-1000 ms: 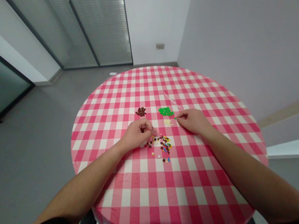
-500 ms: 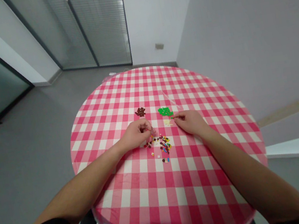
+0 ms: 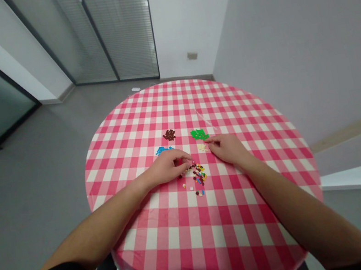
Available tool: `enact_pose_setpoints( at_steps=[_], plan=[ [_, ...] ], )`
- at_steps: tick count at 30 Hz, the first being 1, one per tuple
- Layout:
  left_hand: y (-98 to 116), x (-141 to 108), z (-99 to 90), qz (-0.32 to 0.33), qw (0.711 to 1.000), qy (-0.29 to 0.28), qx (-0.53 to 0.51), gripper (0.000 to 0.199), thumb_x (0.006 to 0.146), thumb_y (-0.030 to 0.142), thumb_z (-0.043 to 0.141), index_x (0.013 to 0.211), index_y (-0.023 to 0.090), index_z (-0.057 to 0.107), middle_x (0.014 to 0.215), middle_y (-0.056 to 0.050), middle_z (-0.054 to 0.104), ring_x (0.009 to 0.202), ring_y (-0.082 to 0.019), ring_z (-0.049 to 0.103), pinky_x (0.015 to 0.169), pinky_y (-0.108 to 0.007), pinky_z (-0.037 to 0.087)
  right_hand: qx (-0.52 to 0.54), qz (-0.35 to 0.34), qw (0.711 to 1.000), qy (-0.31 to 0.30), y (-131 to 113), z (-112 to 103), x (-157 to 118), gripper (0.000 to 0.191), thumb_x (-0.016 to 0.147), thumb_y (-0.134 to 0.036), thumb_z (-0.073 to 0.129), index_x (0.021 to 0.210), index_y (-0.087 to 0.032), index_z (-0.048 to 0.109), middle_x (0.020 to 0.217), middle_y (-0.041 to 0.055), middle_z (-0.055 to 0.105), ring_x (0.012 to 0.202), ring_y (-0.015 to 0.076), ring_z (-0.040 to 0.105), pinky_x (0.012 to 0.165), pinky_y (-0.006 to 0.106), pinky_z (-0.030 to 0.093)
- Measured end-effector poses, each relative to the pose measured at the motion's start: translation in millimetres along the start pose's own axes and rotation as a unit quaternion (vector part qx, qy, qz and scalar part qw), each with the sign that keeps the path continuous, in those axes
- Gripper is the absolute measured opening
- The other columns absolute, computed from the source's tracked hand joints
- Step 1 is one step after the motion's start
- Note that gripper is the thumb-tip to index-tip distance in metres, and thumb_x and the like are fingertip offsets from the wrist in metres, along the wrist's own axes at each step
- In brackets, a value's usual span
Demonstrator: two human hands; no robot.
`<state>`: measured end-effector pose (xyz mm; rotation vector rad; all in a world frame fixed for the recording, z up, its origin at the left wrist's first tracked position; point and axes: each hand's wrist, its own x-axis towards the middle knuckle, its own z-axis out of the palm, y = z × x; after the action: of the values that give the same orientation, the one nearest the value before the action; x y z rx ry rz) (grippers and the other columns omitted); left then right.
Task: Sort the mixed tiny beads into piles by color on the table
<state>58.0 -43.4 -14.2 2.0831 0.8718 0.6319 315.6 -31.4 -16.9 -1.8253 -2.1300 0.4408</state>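
My left hand [image 3: 169, 166] reaches over the mixed pile of small coloured pieces [image 3: 200, 175], thumb and forefinger apart at its upper left edge. Partly behind that hand lies a heap of blue pieces [image 3: 162, 150]. My right hand [image 3: 227, 147] rests on the cloth, its forefinger stretched out to the near edge of the green pieces [image 3: 199, 134]. Thumb and forefinger are apart, and I see nothing held. Just left of its thumb are a few pale yellow pieces [image 3: 203, 148]. A heap of dark brown pieces [image 3: 169, 135] sits beyond my left hand.
The round table has a pink and white checked cloth [image 3: 199, 239]. A few loose pieces [image 3: 200, 193] lie nearer to me than the mixed pile. A wall [image 3: 310, 61] stands close on the right, and glass partitions [image 3: 127, 32] are behind the table.
My left hand has moved slightly right and nearer, its fingers opening; the blue heap now shows. My right forefinger has shifted slightly left to the green heap, and the green piece at its fingertip no longer shows separately.
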Motion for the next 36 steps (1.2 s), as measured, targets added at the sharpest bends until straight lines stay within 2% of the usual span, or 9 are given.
enact_pose_setpoints(
  at_steps=[2, 5, 9, 11, 13, 16, 19, 31, 36],
  plan=[
    [2.6, -0.3, 0.5, 0.041, 0.997, -0.019, 0.057, 0.019, 0.091, 0.027, 0.059, 0.101, 0.019, 0.073, 0.098, -0.007, 0.074, 0.090, -0.018, 0.067, 0.082, -0.030, 0.050, -0.009, 0.003, 1.000, -0.003, -1.6, 0.0, -0.3, 0.039, 0.090, -0.025, 0.051, 0.119, -0.017, 0.074, 0.113, 0.0107, 0.075, 0.098, 0.0275, 0.070, 0.083, 0.036, 0.051],
    [6.0, -0.9, 3.9, 0.082, 0.988, -0.063, 0.117, 0.024, 0.095, 0.025, 0.054, 0.108, 0.020, 0.073, 0.103, -0.007, 0.073, 0.096, -0.018, 0.066, 0.085, -0.031, 0.049, 0.000, 0.005, 1.000, 0.009, -1.9, 0.8, -0.3, 0.038, 0.088, -0.026, 0.052, 0.118, -0.017, 0.075, 0.107, 0.0108, 0.076, 0.091, 0.0255, 0.070, 0.078, 0.034, 0.050],
    [7.8, -0.8, 9.1, 0.101, 0.973, -0.091, 0.186, 0.026, 0.096, 0.024, 0.051, 0.111, 0.019, 0.072, 0.104, -0.008, 0.071, 0.098, -0.019, 0.065, 0.085, -0.030, 0.048, 0.048, -0.031, 0.998, 0.028, -3.2, -3.1, -3.1, 0.029, 0.086, -0.029, 0.057, 0.101, -0.016, 0.079, 0.085, 0.0081, 0.076, 0.073, 0.0202, 0.066, 0.066, 0.029, 0.045],
    [8.1, -0.6, 9.8, 0.097, 0.968, -0.093, 0.210, 0.027, 0.096, 0.024, 0.051, 0.111, 0.019, 0.072, 0.104, -0.008, 0.070, 0.098, -0.020, 0.064, 0.085, -0.031, 0.048, 0.068, -0.098, 0.993, -0.004, -7.5, -8.2, -7.4, 0.025, 0.084, -0.029, 0.060, 0.093, -0.016, 0.079, 0.078, 0.0067, 0.074, 0.068, 0.0177, 0.063, 0.063, 0.027, 0.043],
    [8.6, -0.5, 9.2, 0.091, 0.967, -0.095, 0.219, 0.027, 0.097, 0.026, 0.051, 0.111, 0.018, 0.073, 0.104, -0.008, 0.070, 0.098, -0.020, 0.064, 0.085, -0.031, 0.048, 0.081, -0.168, 0.980, -0.069, -14.7, -13.0, -13.4, 0.020, 0.084, -0.027, 0.061, 0.088, -0.017, 0.078, 0.074, 0.0052, 0.072, 0.064, 0.0154, 0.061, 0.061, 0.026, 0.040],
    [9.5, -0.2, 7.6, 0.082, 0.967, -0.099, 0.218, 0.025, 0.096, 0.025, 0.053, 0.108, 0.018, 0.073, 0.102, -0.008, 0.069, 0.096, -0.020, 0.065, 0.083, -0.030, 0.048, 0.069, -0.216, 0.961, -0.161, -26.9, -15.7, -22.2, 0.016, 0.084, -0.025, 0.063, 0.082, -0.019, 0.078, 0.073, 0.0041, 0.073, 0.062, 0.0140, 0.060, 0.059, 0.026, 0.038],
    [9.8, 0.5, 6.5, 0.084, 0.969, -0.102, 0.211, 0.023, 0.095, 0.023, 0.054, 0.106, 0.018, 0.073, 0.101, -0.008, 0.069, 0.094, -0.019, 0.065, 0.082, -0.028, 0.048, 0.033, -0.227, 0.955, -0.189, -34.3, -13.1, -27.1, 0.016, 0.085, -0.026, 0.064, 0.083, -0.019, 0.078, 0.078, 0.0057, 0.074, 0.067, 0.0159, 0.062, 0.060, 0.027, 0.038],
    [10.5, 0.9, 4.7, 0.081, 0.975, -0.103, 0.182, 0.023, 0.095, 0.023, 0.054, 0.106, 0.017, 0.073, 0.101, -0.008, 0.069, 0.094, -0.019, 0.065, 0.083, -0.028, 0.048, -0.022, -0.219, 0.957, -0.187, -39.0, -12.3, -30.4, 0.019, 0.087, -0.028, 0.062, 0.079, -0.019, 0.077, 0.075, 0.0070, 0.073, 0.065, 0.0176, 0.062, 0.058, 0.029, 0.037],
    [9.5, 1.2, 4.4, 0.083, 0.975, -0.102, 0.177, 0.023, 0.095, 0.024, 0.054, 0.106, 0.017, 0.073, 0.101, -0.008, 0.069, 0.093, -0.019, 0.065, 0.082, -0.028, 0.048, -0.014, -0.217, 0.955, -0.202, -37.9, -12.1, -31.3, 0.017, 0.084, -0.019, 0.061, 0.086, -0.021, 0.078, 0.083, 0.0064, 0.076, 0.071, 0.0184, 0.065, 0.062, 0.029, 0.039]
  ],
)
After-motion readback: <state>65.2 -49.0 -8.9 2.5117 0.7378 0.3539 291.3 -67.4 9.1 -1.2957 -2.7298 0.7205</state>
